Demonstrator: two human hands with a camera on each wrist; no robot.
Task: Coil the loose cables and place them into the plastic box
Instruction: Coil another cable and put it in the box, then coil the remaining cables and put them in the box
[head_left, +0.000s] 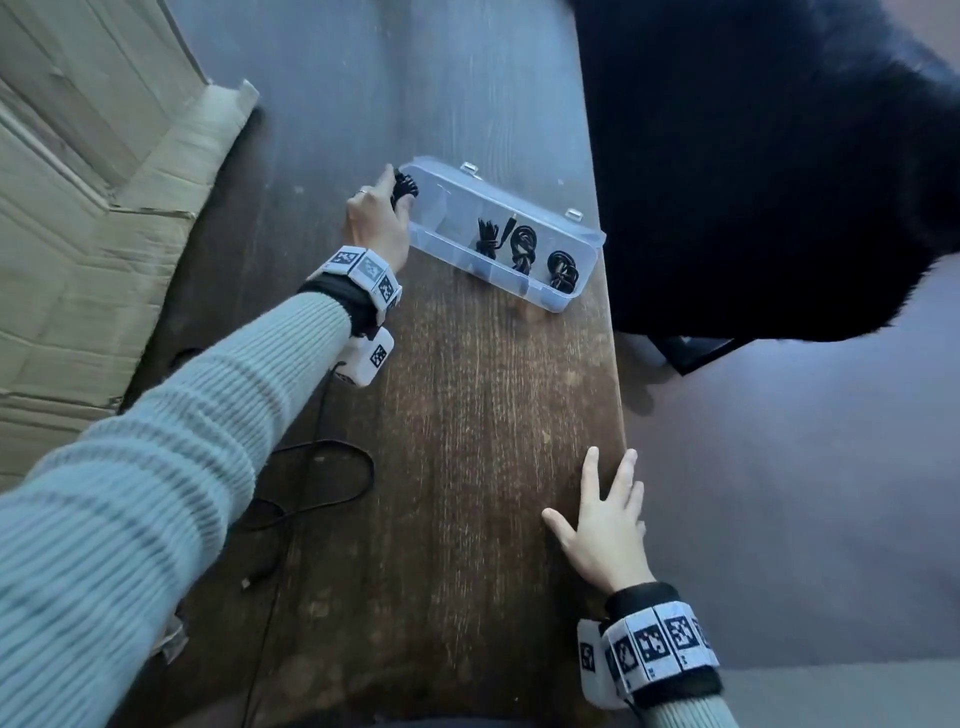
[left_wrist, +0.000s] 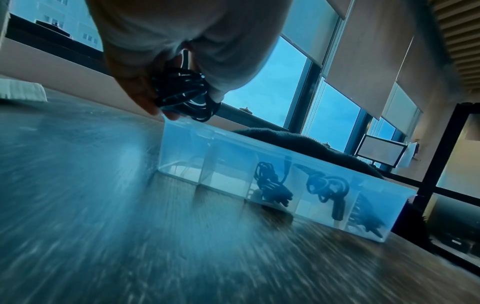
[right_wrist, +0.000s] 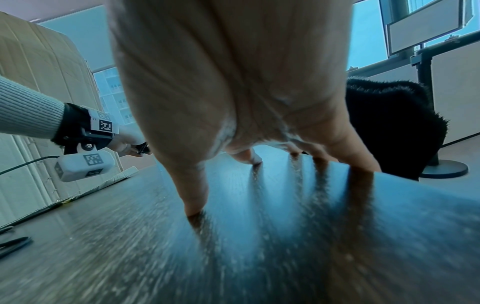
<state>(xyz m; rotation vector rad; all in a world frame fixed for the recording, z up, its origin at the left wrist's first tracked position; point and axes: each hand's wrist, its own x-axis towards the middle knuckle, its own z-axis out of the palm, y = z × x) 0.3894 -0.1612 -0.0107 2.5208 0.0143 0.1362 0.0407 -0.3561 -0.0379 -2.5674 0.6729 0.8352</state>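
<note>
A clear plastic box (head_left: 592, 240) (left_wrist: 182, 148) with dividers lies open on the dark wooden table (head_left: 467, 441). Three coiled black cables (head_left: 524, 247) (left_wrist: 270, 185) sit in its right-hand compartments. My left hand (head_left: 376, 218) (left_wrist: 166, 82) grips a coiled black cable (head_left: 404, 186) (left_wrist: 182, 92) just above the box's left end. My right hand (head_left: 602, 525) (right_wrist: 233, 102) rests flat on the table near its right edge, fingers spread and holding nothing. A loose black cable (head_left: 332, 478) lies on the table under my left forearm.
A cardboard box (head_left: 78, 208) stands along the table's left side. A black furry chair (head_left: 753, 156) is close behind the table's right edge, right beside the plastic box. The table's right edge (head_left: 618, 415) runs by my right hand.
</note>
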